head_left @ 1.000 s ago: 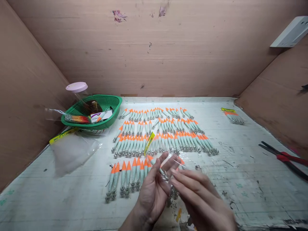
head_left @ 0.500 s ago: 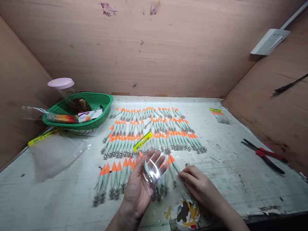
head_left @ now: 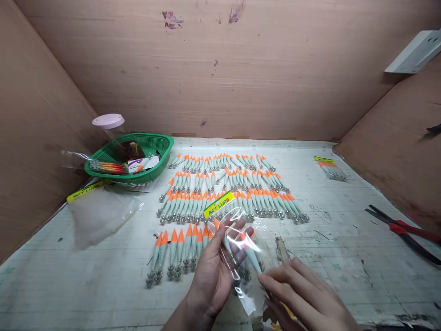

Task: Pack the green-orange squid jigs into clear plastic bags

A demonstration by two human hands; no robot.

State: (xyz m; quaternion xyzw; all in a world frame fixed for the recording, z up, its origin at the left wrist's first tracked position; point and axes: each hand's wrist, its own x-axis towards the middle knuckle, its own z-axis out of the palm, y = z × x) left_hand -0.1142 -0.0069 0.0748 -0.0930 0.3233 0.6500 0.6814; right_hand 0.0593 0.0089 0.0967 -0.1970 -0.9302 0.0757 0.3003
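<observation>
My left hand [head_left: 215, 271], palm up, holds a clear plastic bag [head_left: 245, 296] with a yellow "BCT LURE" header [head_left: 219, 204]. One orange-and-pale-green squid jig [head_left: 225, 241] lies in that bag under my left thumb. My right hand [head_left: 303, 294] pinches another squid jig [head_left: 252, 258] near its hook end, its orange tip pointing up and left at the bag. Whether that tip is inside the plastic I cannot tell. Behind and around my hands, rows of similar squid jigs [head_left: 186, 204] lie on the table; a nearer row [head_left: 175, 250] is partly hidden by my left hand.
At the back left stands a green basket [head_left: 163, 158] holding a lidded container [head_left: 108, 121] and packed lures. Empty header bags [head_left: 99, 216] lie before it. A filled lure pack [head_left: 331, 169] and red-handled pliers [head_left: 401, 228] lie on the right. Cardboard walls [head_left: 206, 92] enclose the table.
My right hand has lifted a squid jig from the table and brought it to the bag. The bag now spreads wider over my left hand. The view has shifted slightly left.
</observation>
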